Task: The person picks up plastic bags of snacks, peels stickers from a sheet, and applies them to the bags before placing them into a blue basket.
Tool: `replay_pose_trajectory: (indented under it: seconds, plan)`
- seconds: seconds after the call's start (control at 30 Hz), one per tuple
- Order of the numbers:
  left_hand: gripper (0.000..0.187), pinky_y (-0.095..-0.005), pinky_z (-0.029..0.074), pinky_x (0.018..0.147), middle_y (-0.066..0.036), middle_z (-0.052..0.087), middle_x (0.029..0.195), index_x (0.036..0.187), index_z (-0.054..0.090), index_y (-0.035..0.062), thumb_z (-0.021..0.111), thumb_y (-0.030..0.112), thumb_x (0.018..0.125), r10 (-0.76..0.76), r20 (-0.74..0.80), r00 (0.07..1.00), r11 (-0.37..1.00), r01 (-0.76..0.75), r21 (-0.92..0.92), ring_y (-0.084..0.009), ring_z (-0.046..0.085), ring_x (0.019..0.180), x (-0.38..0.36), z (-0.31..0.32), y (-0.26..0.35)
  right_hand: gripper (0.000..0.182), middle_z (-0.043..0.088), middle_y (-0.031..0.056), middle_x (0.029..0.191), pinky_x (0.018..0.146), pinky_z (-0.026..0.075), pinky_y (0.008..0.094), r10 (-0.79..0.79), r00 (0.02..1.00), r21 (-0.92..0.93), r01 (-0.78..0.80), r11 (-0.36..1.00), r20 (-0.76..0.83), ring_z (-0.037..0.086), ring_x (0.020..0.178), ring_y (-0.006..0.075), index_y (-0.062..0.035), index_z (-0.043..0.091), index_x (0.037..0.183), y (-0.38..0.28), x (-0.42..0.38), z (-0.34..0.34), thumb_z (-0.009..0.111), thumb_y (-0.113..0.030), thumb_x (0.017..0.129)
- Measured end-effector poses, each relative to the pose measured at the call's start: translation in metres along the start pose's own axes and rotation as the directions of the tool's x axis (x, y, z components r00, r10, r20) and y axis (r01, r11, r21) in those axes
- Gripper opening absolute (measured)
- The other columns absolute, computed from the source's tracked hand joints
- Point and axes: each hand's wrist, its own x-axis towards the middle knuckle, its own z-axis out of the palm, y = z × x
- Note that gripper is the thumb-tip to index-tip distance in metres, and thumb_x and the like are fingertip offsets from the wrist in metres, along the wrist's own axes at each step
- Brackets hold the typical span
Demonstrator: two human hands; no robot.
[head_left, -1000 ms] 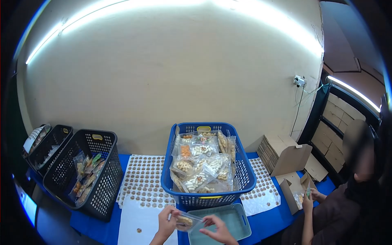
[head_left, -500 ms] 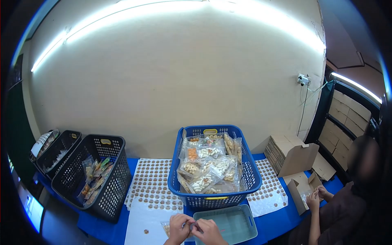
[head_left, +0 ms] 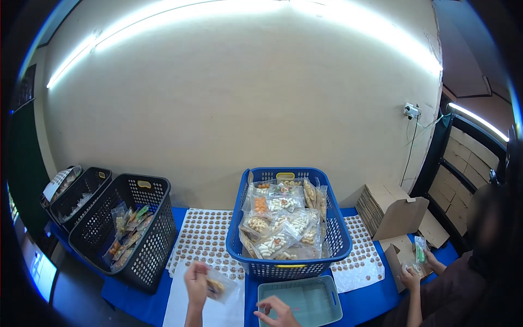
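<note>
My left hand [head_left: 196, 283] is closed on the edge of a clear bag [head_left: 219, 288] with brownish pieces inside, over the white sheet. To its right, my right hand [head_left: 277, 312] is apart from the bag, fingers spread and curved, at the near left corner of the grey-green tray [head_left: 324, 315]. Nothing shows between its fingers. Behind the tray stands a blue basket [head_left: 235, 240] full of clear bags of white, tan and orange pieces. Sheets of round stickers [head_left: 204, 234] lie left of this basket.
Black baskets [head_left: 147, 245] with packets stand at the left. At the right, a person [head_left: 452, 289] holds a green packet [head_left: 420, 250] over an open cardboard box [head_left: 396, 261]. Flat cartons [head_left: 376, 210] are stacked behind. Another sticker sheet [head_left: 357, 256] lies beside the blue basket.
My hands have moved apart. The left went left and up with the bag, while the right stayed by the tray and its fingers opened. The other person's hands now show a green packet.
</note>
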Motion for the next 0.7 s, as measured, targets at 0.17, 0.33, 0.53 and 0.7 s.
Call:
replay_pose_trajectory:
  seconds: [0.17, 0.33, 0.53, 0.7]
  plan:
    - [0.017, -0.027, 0.04, 0.072, -0.008, 0.056, 0.076, 0.086, 0.058, 0.0009, 0.052, 0.016, 0.08, -0.118, 0.493, 0.862, 0.993, 0.092, 0.078, -0.0162, 0.053, 0.075, -0.036, 0.036, -0.018, 0.031, 0.055, 0.0071, 0.071, 0.056, 0.043, 0.0249, 0.122, 0.992, 0.03, -0.122, 0.992, -0.005, 0.052, 0.062, 0.0107, -0.0025, 0.045, 0.106, 0.006, 0.005, 0.004, 0.057, -0.008, 0.078]
    - [0.04, -0.0331, 0.036, 0.083, -0.013, 0.048, 0.101, 0.108, 0.046, 0.0029, 0.059, 0.02, 0.075, 0.092, 0.423, 0.902, 0.972, -0.173, 0.158, -0.0241, 0.046, 0.096, -0.046, 0.047, -0.021, 0.019, 0.057, 0.0072, 0.076, 0.058, 0.044, 0.0237, 0.137, 0.978, 0.073, -0.127, 0.989, -0.158, 0.055, 0.067, 0.0097, -0.0019, 0.051, 0.1, 0.016, 0.012, -0.003, 0.051, -0.004, 0.081]
    - [0.041, -0.0326, 0.037, 0.087, -0.014, 0.048, 0.11, 0.106, 0.048, 0.0035, 0.064, 0.011, 0.07, 0.116, 0.59, 0.799, 0.977, -0.199, 0.078, -0.0245, 0.047, 0.104, -0.079, 0.064, -0.008, 0.014, 0.059, 0.0076, 0.076, 0.062, 0.044, 0.0242, 0.174, 0.976, 0.207, -0.144, 0.968, -0.134, 0.056, 0.071, 0.0125, 0.0002, 0.056, 0.092, 0.017, 0.019, -0.007, 0.052, -0.004, 0.079]
    - [0.023, -0.03, 0.045, 0.073, -0.011, 0.06, 0.087, 0.099, 0.054, 0.0037, 0.056, 0.01, 0.076, 0.032, 0.569, 0.822, 0.971, -0.159, 0.176, -0.0242, 0.059, 0.083, -0.07, 0.06, -0.012, 0.024, 0.054, 0.0089, 0.08, 0.062, 0.04, 0.0289, 0.095, 0.983, 0.15, -0.072, 0.986, -0.157, 0.052, 0.069, 0.0205, -0.0037, 0.054, 0.093, 0.013, 0.024, -0.008, 0.06, -0.014, 0.072]
